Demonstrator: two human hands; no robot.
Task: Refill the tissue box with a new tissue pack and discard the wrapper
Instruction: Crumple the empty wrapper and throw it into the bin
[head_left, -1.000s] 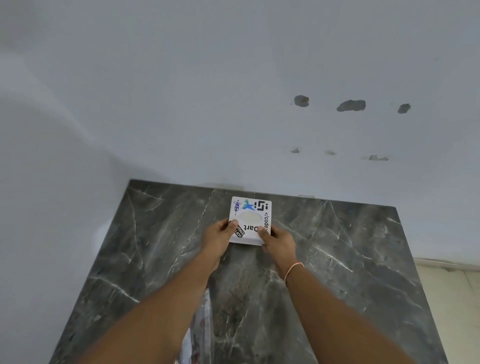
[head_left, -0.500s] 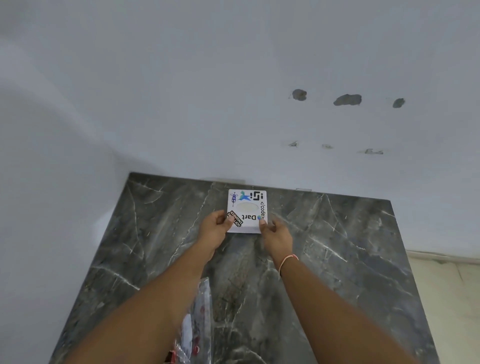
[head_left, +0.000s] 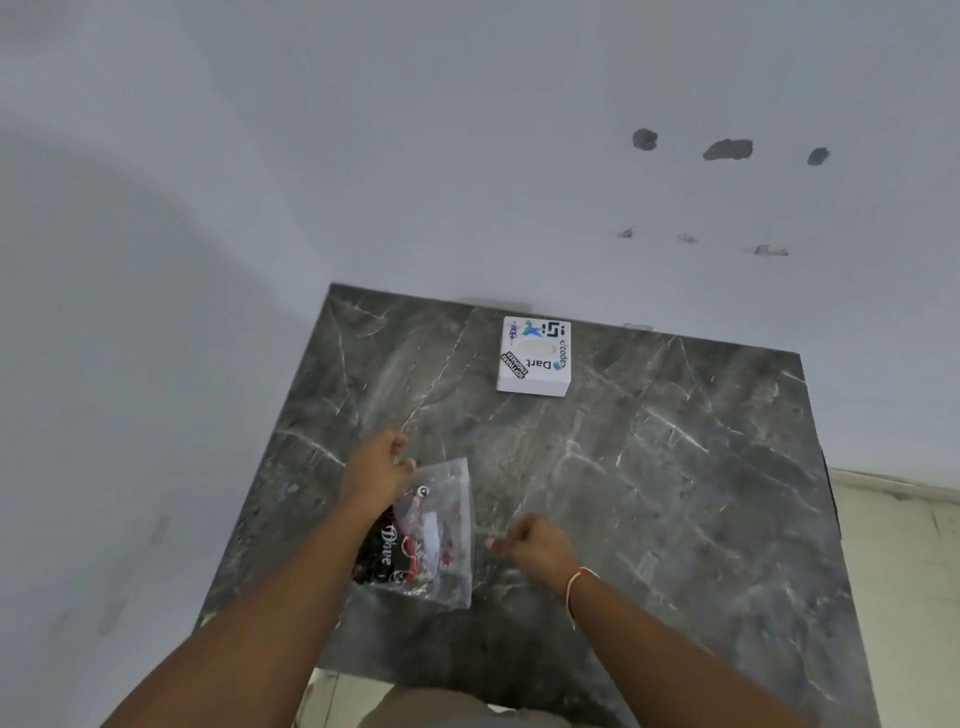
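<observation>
Nearest the camera, two bare forearms reach out over the dark grey, white-veined marble bench (head_left: 649, 467). The right hand (head_left: 535, 545), with a thin orange-and-white band at the wrist, hangs just above the stone with its fingers curled loosely inward; it grips nothing. The left hand (head_left: 376, 470) sits at the top left corner of the crumpled clear plastic wrapper with black and red print (head_left: 426, 540). Its fingers are bent and lie close against the film, but whether they pinch the wrapper or only touch it I cannot tell.

The wrapper lies flat and limp near the front of the bench, between the two hands, and looks emptied — no stack of tissues shows through it.

Further back, near the wall and well apart from both hands, stands the small white square tissue box covered in stickers (head_left: 534, 356), upright, with a pale oval opening in its top. No tissue stands out of the opening, so its filling cannot be checked directly.

By my judgement, the refill is probably done: the box is set down and the pack is flat. What remains is the discarding — picking up the wrapper and carrying it to a bin, which is not in view.

Count: two hands, one wrapper, one tissue box, one bench.
</observation>
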